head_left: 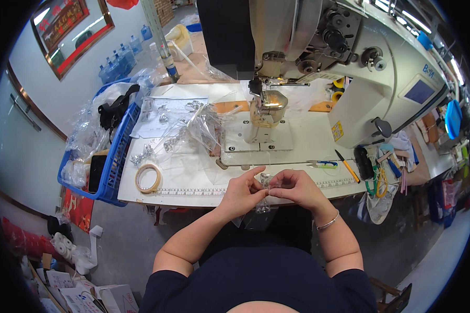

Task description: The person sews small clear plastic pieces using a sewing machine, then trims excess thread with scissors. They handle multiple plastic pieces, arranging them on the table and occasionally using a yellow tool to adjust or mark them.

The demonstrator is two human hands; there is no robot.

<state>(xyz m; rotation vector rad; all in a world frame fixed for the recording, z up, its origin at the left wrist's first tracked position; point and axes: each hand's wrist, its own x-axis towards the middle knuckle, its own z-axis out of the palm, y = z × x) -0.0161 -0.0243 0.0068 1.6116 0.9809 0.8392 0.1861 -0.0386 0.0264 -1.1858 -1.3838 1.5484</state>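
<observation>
At the front edge of the white sewing table, my left hand [240,194] and my right hand [298,189] meet, fingertips together. Between them is a small clear plastic bag with shiny silvery pieces [264,206], part of it dangling below the fingers. My right thumb and index finger pinch it. The left thumb presses in from the other side, with the left index finger raised. Fingers hide where exactly each hand grips, and the silvery pieces are too small to name. Farther left on the table lies an opened clear bag [203,125] among similar silvery pieces [142,155].
A sewing machine [397,62] stands beyond my hands. Masking tape [148,178] and a printed ruler strip [193,192] are at the front left. Thread snips [322,164], an orange pen [348,167] and scissors [382,182] lie right. A blue basket [121,156] flanks the table.
</observation>
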